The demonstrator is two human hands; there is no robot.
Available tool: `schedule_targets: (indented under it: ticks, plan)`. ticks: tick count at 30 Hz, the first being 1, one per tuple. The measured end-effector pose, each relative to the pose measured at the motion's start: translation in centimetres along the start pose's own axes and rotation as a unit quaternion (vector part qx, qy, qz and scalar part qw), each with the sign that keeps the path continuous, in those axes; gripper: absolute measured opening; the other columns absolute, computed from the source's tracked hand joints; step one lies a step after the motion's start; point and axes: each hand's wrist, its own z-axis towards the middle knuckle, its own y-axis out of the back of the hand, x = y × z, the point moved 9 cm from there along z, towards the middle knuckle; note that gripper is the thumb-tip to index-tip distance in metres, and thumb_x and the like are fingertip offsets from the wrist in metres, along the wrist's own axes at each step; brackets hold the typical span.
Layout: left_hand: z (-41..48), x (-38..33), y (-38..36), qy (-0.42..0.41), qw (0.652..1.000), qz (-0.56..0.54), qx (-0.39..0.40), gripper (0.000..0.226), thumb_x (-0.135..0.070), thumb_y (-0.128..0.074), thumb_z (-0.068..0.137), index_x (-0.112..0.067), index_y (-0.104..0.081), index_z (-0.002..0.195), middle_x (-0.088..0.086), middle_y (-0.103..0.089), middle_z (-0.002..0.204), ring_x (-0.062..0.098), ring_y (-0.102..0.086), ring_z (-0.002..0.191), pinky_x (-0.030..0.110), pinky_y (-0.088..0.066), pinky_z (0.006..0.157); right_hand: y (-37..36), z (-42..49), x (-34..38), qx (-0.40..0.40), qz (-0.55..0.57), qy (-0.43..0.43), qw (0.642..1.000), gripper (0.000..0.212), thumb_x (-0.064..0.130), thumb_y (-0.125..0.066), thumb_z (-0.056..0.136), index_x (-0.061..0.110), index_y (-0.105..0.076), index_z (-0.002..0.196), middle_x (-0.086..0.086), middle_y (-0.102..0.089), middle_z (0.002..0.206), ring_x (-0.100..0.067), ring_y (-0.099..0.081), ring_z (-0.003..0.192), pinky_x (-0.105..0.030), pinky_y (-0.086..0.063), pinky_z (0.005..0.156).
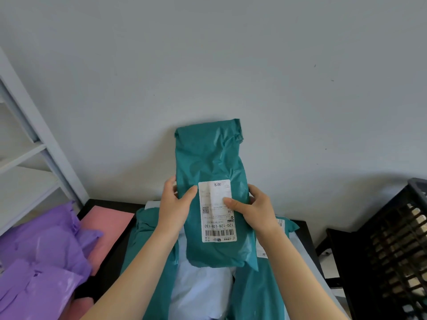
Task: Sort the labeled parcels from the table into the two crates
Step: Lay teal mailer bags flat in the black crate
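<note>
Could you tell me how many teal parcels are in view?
3: held teal parcel, between left hand and right hand; left teal parcel and right teal parcel lying under the forearms. More may be hidden.

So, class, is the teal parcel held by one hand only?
No: the left hand and the right hand both grip the parcel.

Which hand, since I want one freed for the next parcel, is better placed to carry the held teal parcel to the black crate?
Probably the right hand: it grips the teal parcel on the side nearer the black crate at the right. The left hand would have to reach across.
</note>
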Motion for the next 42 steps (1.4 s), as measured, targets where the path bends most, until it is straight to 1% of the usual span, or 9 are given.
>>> schedule_targets:
  ticks: [3,7,13,16,21,28,31,35,42]
  plan:
    - [-1.1,-4.0,1.9,-0.181,0.970,0.131,-0.097,0.063,-0.008,-0.067,0.085,-0.015,-0.037,0.140,-0.004,-0.043,0.134,0.011,-0.040,0.125,0.013,-0.028,0.101,-0.3,0.1,0.8,0.006,-0.097,0.052,0.994,0.037,0.012,-0.083,0.072,0.028,-0.064,0.099,0.001,-0.074,0.091,-0.018,-0.071,0.083,-0.043,-0.058,0.079]
    - [-3.0,-8.3,-0.9,-0.446,0.822,0.352,-0.039,0.052,-0.013,-0.062,0.084,-0.011,-0.048,0.134,0.010,-0.044,0.141,0.024,-0.036,0.132,0.040,-0.024,0.114,-1.7,-0.2,1.8,0.020,-0.221,0.110,0.969,0.040,0.020,-0.082,0.070,0.033,-0.066,0.104,0.009,-0.072,0.088,-0.011,-0.068,0.081,-0.036,-0.056,0.077]
    - [-2.4,-7.9,-5.0,-0.456,0.682,0.555,0.135,0.040,-0.045,-0.042,0.092,-0.023,-0.068,0.112,-0.008,-0.065,0.119,0.015,-0.046,0.130,0.043,0.000,0.116,-2.7,-0.6,2.7,0.024,-0.313,0.121,0.942,0.031,0.024,-0.084,0.066,0.027,-0.070,0.094,0.013,-0.068,0.077,-0.007,-0.062,0.073,-0.025,-0.051,0.069]
    - [-1.5,-6.9,-4.9,-0.383,0.694,0.576,0.197,0.039,-0.046,-0.046,0.095,-0.028,-0.055,0.128,-0.012,-0.059,0.119,0.007,-0.046,0.124,0.036,0.017,0.113,-2.4,-0.7,2.8,0.021,-0.337,0.112,0.935,0.029,0.024,-0.084,0.065,0.026,-0.069,0.089,0.011,-0.067,0.074,-0.010,-0.061,0.071,-0.029,-0.050,0.068]
    - [-1.7,-6.4,-5.3,-0.355,0.684,0.596,0.227,0.037,-0.051,-0.048,0.093,-0.032,-0.052,0.124,-0.013,-0.050,0.110,0.005,-0.051,0.106,0.036,0.013,0.115,-2.7,-0.8,3.6,0.021,-0.380,0.131,0.916,0.032,0.025,-0.084,0.066,0.023,-0.068,0.093,0.012,-0.065,0.078,-0.012,-0.060,0.075,-0.027,-0.048,0.069]
    - [-1.0,-7.7,-4.4,-0.367,0.733,0.541,0.187,0.031,-0.045,-0.051,0.093,-0.022,-0.058,0.112,-0.009,-0.059,0.105,0.013,-0.055,0.099,0.028,-0.027,0.106,-1.6,-1.0,6.1,-0.020,-0.324,0.188,0.927,0.040,0.016,-0.075,0.076,0.025,-0.067,0.113,0.011,-0.068,0.102,-0.010,-0.059,0.099,-0.026,-0.046,0.088]
    - [0.1,-8.9,-2.3,-0.345,0.775,0.513,0.127,0.032,-0.046,-0.049,0.094,-0.022,-0.056,0.113,-0.010,-0.058,0.105,0.013,-0.054,0.089,0.029,-0.038,0.073,0.8,-1.9,8.2,-0.130,-0.261,0.250,0.923,0.040,0.013,-0.068,0.084,0.024,-0.062,0.122,0.015,-0.057,0.110,-0.007,-0.049,0.108,-0.018,-0.036,0.092]
    - [1.0,-8.7,0.3,-0.288,0.843,0.450,0.053,0.029,-0.046,-0.048,0.094,-0.020,-0.054,0.108,-0.009,-0.056,0.095,0.014,-0.052,0.078,0.030,-0.034,0.063,4.2,-2.6,7.4,-0.253,-0.143,0.224,0.930,0.036,0.011,-0.060,0.090,0.024,-0.057,0.124,0.013,-0.056,0.116,-0.007,-0.050,0.109,-0.022,-0.037,0.093]
    - [0.4,-2.2,-0.2,-0.035,0.997,0.063,0.020,0.026,-0.034,-0.055,0.094,-0.009,-0.059,0.096,0.005,-0.065,0.090,0.025,-0.062,0.083,0.034,-0.048,0.069,1.3,-1.1,0.4,-0.116,0.084,-0.060,0.988,0.017,0.033,-0.053,0.097,0.022,-0.064,0.103,0.007,-0.068,0.099,-0.011,-0.064,0.092,-0.024,-0.050,0.076]
